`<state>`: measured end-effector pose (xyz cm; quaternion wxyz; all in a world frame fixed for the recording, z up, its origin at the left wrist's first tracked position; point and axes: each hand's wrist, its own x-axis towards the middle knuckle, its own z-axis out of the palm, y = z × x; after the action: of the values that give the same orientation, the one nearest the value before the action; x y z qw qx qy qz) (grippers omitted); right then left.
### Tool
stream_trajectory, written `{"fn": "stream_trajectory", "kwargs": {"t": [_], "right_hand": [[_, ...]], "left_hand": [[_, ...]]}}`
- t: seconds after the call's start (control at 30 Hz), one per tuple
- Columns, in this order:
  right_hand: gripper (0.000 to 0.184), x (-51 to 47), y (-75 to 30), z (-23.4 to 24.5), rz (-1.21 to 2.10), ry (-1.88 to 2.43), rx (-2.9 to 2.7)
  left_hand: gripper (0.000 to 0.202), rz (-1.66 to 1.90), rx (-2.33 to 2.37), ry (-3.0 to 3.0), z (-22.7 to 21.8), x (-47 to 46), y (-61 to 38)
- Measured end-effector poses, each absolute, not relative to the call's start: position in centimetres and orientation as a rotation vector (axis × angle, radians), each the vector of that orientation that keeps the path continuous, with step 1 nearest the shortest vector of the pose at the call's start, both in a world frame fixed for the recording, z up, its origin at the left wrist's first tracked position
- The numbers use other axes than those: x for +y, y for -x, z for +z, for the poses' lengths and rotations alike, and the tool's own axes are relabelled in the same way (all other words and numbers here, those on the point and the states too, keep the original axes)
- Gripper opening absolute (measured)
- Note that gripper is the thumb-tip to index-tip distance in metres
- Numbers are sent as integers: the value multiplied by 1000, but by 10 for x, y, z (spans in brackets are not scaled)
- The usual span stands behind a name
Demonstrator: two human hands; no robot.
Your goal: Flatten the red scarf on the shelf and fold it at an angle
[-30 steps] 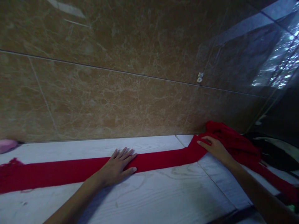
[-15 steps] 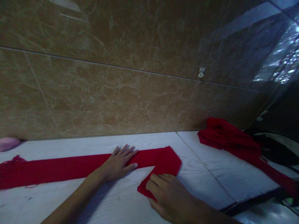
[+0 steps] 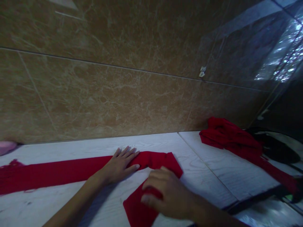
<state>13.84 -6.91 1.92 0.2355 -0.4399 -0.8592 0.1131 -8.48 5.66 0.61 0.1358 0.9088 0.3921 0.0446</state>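
**Left hand (image 3: 120, 168) flat, right hand (image 3: 163, 192) curled, one red fabric strip (image 3: 61, 171)**

So the left fingers were slightly spread, thumb out to the side, palm down on the strip. The right fingers were bent over its turned-down part, thumb apart (too blurry, so I couldn't tell if they were pinching any cloth). The strip ran in from the left edge, frayed there, passed under the left hand, puckered a bit, then angled back toward the wearer at a fold. All that lay on a white wood-grain tabletop (image 3: 163, 141). Farther right sat a crumpled red cloth (image 3: 229, 137), near a brown marbled tile wall (image 3: 118, 104).
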Motion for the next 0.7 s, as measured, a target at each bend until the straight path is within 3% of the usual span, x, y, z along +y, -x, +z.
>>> {"fn": "stream_trajectory", "kwargs": {"t": [0.17, 0.33, 0.4, 0.57, 0.7], "right_hand": [[48, 3, -237, 44, 566, 1444, -1934], [68, 40, -282, 42, 1525, 1583, -2064], [76, 46, -279, 45, 1714, 1619, -2121], [70, 62, -259, 57, 1700, 1830, -2365], [65, 77, -252, 64, 1393, 2071, -2597]], "left_hand": [[74, 98, 1160, -2609, 13, 52, 83], [71, 90, 1168, -2604, 15, 52, 82], [72, 59, 1179, -2603, 15, 53, 82], [73, 52, 1175, -2620, 14, 54, 81], [74, 22, 1154, -2644, 15, 52, 81]]}}
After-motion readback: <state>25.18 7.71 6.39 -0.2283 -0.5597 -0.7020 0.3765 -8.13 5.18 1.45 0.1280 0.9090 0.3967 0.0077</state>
